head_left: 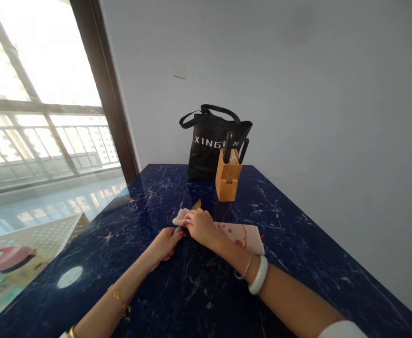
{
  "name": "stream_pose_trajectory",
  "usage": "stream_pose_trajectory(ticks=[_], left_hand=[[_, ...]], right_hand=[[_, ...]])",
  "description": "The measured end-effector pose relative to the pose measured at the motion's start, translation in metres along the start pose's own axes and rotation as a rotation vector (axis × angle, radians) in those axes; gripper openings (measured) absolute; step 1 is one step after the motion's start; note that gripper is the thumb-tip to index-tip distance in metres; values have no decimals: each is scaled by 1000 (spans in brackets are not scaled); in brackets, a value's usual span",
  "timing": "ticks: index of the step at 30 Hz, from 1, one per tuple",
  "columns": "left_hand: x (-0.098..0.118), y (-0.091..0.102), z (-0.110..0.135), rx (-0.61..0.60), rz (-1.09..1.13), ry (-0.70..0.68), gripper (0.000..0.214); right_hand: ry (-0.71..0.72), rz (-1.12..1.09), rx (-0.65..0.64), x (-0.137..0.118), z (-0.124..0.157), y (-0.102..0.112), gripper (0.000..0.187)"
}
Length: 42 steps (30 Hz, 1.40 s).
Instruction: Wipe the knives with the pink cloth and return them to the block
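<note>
My left hand [167, 241] is closed around the handle of a knife [196, 204], whose blade tip points away from me and looks yellowish. My right hand [202, 226] pinches a pale pink cloth [180, 216] against the blade, hiding most of it. Under and beside my right forearm lies a folded pink cloth with red markings [244, 235]. Whether the two pieces of cloth are joined, I cannot tell. Beyond my hands stands a wooden knife block [226, 185] with two black-handled tools in its slots.
A black tote bag [204, 159] stands behind the block, near the wall. All of this is on a dark blue marbled table [149, 202]. To the left, below the table edge, are a white perforated basket [60, 234] and a pink-lidded container [7, 258].
</note>
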State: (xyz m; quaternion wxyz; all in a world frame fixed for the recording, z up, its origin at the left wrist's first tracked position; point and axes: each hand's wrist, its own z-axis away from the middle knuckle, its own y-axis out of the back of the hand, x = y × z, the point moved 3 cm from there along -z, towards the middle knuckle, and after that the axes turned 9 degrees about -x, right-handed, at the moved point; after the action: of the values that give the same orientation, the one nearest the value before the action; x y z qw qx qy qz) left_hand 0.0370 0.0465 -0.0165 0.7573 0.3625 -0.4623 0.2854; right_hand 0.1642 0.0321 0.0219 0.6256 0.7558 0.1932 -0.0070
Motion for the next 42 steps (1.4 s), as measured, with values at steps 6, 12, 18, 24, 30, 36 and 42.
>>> stream_pose_trajectory(ticks=[6, 12, 18, 24, 30, 36, 42], left_hand=[[4, 0, 7, -52, 109, 47, 38], [5, -1, 8, -75, 105, 52, 41], [4, -1, 7, -49, 71, 25, 32], [9, -2, 10, -53, 56, 30, 21], [7, 0, 9, -37, 86, 40, 19], [6, 0, 8, -32, 102, 15, 19], [5, 0, 7, -13, 70, 3, 19]], right_hand=[[-27, 99, -62, 22, -6, -2, 22], [-281, 124, -104, 64, -51, 2, 25], [-227, 85, -112, 61, -55, -9, 23], [-351, 15, -101, 82, -69, -4, 23], [-315, -88, -144, 79, -76, -5, 23], [-79, -157, -117, 41, -33, -11, 17], [16, -108, -84, 7, -6, -4, 17]])
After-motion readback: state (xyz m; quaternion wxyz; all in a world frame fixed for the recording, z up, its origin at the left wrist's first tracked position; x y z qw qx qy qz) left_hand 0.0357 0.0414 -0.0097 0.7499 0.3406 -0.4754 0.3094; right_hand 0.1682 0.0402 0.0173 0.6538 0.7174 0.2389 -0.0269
